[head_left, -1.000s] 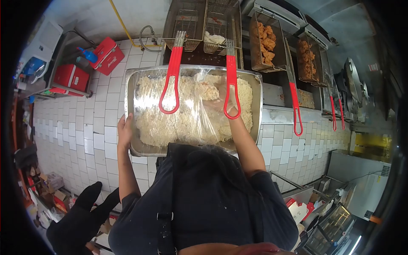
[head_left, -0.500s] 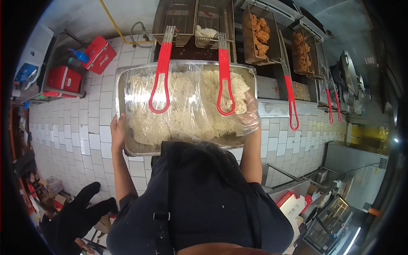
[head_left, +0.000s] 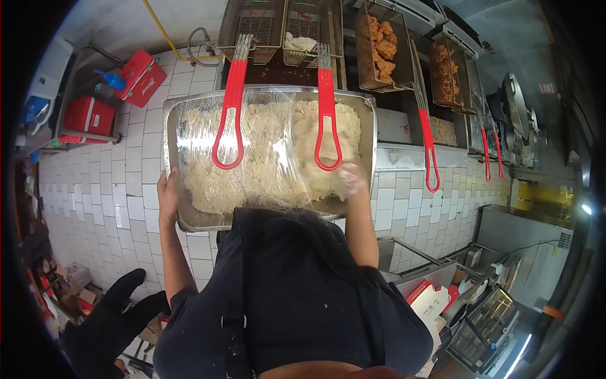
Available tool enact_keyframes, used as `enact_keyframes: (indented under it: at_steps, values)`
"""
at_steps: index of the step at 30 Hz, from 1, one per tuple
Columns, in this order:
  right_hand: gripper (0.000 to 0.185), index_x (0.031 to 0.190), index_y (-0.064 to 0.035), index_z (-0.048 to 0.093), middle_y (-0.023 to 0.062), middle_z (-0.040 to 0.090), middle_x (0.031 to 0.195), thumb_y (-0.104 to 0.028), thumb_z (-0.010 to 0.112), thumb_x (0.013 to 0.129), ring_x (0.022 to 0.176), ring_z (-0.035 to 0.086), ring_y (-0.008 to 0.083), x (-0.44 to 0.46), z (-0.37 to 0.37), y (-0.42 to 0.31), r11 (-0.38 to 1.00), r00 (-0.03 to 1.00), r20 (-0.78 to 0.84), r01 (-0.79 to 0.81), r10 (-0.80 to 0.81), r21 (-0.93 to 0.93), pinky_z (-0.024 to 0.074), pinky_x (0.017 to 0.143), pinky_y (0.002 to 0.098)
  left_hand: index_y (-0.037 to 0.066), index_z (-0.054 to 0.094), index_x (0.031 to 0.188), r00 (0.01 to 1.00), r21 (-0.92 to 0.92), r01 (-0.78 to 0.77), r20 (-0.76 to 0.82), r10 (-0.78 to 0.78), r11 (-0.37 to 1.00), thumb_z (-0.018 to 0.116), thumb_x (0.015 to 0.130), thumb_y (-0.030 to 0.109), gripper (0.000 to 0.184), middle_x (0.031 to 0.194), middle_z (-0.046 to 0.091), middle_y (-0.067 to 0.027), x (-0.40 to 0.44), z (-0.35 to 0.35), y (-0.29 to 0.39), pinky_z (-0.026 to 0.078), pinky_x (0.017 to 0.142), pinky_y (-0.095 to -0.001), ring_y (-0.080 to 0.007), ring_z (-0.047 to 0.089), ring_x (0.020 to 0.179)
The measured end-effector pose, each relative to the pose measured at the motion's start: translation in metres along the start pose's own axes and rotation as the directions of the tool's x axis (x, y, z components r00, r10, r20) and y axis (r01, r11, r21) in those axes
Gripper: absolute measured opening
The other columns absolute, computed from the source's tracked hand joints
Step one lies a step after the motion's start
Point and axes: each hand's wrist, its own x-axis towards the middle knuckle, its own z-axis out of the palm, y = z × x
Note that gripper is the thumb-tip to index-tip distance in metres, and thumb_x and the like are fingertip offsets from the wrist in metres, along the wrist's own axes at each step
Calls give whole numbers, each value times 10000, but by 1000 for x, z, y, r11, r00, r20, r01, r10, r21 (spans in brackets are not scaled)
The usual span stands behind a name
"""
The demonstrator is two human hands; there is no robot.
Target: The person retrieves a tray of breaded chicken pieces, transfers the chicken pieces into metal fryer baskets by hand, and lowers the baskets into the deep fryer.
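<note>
A large metal tray [head_left: 173, 126] is in front of my torso, with pale crumbly coating [head_left: 221, 183] in it and clear plastic film over its left and middle part. My left hand [head_left: 168, 189] grips the tray's left edge. My right hand [head_left: 349, 180], in a clear plastic glove, is over the right part of the coating, beside a pale coated piece [head_left: 308, 142]. Its fingers are blurred and partly behind a red basket handle [head_left: 327, 142]. Another red handle [head_left: 228, 136] reaches over the film.
Wire fryer baskets [head_left: 252, 25] stand behind the tray, one with a white piece [head_left: 300, 43]. Two baskets at the right hold fried chicken [head_left: 384, 50]. Red coolers [head_left: 142, 79] are at the left. Another person's dark-clothed arm [head_left: 120, 309] shows at the lower left.
My right hand went to the tray's right edge and has come back inward and left. The pale piece now lies farther left. The whole view has shifted slightly.
</note>
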Motion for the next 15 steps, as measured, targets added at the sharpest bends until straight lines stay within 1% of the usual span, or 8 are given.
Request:
enact_keyframes:
  at_steps: [2, 3, 5, 7, 10, 11, 14, 15]
  values:
    - [742, 1239, 60, 519, 192, 602, 1197, -161, 851, 614, 1092, 609, 310, 15, 23, -9, 901, 975, 137, 217, -177, -377, 501, 935, 357, 8, 595, 1092, 1000, -6, 0, -4, 0, 1000, 504, 1002, 278, 298, 915, 640, -21, 2, 1, 0, 457, 680, -238, -69, 552, 771]
    - [757, 1236, 64, 520, 196, 602, 1197, -181, 858, 604, 1093, 607, 314, 19, 32, -15, 821, 956, 184, 292, -230, -491, 499, 937, 358, 22, 593, 1105, 1000, -10, 10, -1, -10, 1000, 507, 999, 295, 305, 920, 639, -14, 1, 2, 0, 458, 679, -239, -71, 557, 769]
    - [788, 1229, 72, 524, 204, 601, 1197, -221, 871, 585, 1096, 605, 321, 25, 44, -22, 696, 930, 228, 366, -286, -618, 495, 939, 361, 36, 591, 1118, 1000, -10, 20, 2, -20, 1000, 511, 997, 312, 312, 924, 637, -6, 1, -2, -2, 460, 679, -240, -73, 562, 767]
    - [822, 1223, 79, 527, 213, 600, 1196, -261, 884, 566, 1099, 603, 329, 30, 51, -20, 661, 930, 199, 361, -310, -658, 491, 941, 364, 34, 592, 1121, 1000, -13, 20, 10, -20, 1000, 510, 997, 312, 315, 935, 639, -11, 4, -4, -6, 465, 694, -248, -80, 570, 786]
    - [924, 1191, 114, 536, 249, 598, 1183, -359, 901, 486, 1091, 606, 352, 40, 55, -21, 722, 962, 97, 255, -254, -643, 480, 943, 396, 3, 596, 1117, 1000, -41, 19, -11, -19, 999, 496, 1003, 264, 302, 930, 648, -31, 2, -1, -3, 467, 700, -245, -79, 566, 788]
    - [924, 1191, 114, 536, 249, 598, 1183, -359, 901, 486, 1091, 606, 352, 41, 57, -23, 720, 961, 98, 260, -260, -643, 480, 943, 396, 3, 596, 1117, 1000, -44, 13, -13, -14, 999, 496, 1003, 264, 302, 930, 648, -31, 2, 1, -2, 467, 700, -245, -79, 566, 788]
    - [932, 1262, 102, 487, 230, 610, 1163, -305, 896, 529, 1097, 608, 340, 39, 65, -39, 680, 903, 96, 381, -418, -626, 506, 912, 402, -7, 592, 1136, 1000, -70, -8, 13, 9, 998, 493, 1004, 257, 311, 952, 653, -40, -1, 1, 2, 472, 716, -249, -85, 578, 810]
    - [938, 1275, 95, 475, 221, 608, 1169, -296, 896, 534, 1105, 604, 335, 37, 63, -49, 801, 954, 94, 289, -283, -525, 512, 902, 401, -11, 590, 1141, 1000, -75, 5, 17, -4, 997, 493, 1003, 254, 314, 959, 654, -44, 0, 1, 2, 473, 721, -251, -87, 583, 818]
